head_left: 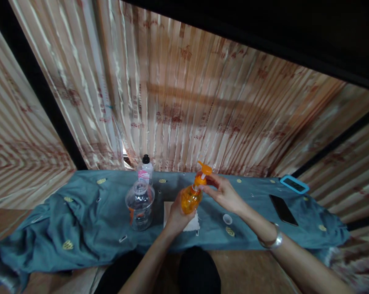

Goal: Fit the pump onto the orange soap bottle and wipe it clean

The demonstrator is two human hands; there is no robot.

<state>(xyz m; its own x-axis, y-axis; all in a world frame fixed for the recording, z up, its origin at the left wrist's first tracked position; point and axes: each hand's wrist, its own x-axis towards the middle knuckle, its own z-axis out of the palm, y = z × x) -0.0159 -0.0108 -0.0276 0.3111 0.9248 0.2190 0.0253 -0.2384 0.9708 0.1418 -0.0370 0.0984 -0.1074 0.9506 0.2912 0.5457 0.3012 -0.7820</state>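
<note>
My left hand (175, 215) grips the body of an orange pump bottle (190, 198), tilted over a white paper napkin (191, 224). My right hand (222, 192) pinches the bottle's orange pump head (203, 172) at the neck. To the left stands an open clear plastic bottle (139, 206), and behind it a smaller clear bottle with a black cap and pink label (145, 169). A small white cap (227, 219) lies on the cloth under my right wrist. A silver bangle sits on my right wrist.
A teal cloth (89, 216) with yellow motifs covers the table. A black phone (283, 209) lies at the right, and a blue-edged device (294, 184) rests farther back right. Striped curtains (184, 106) hang behind the table.
</note>
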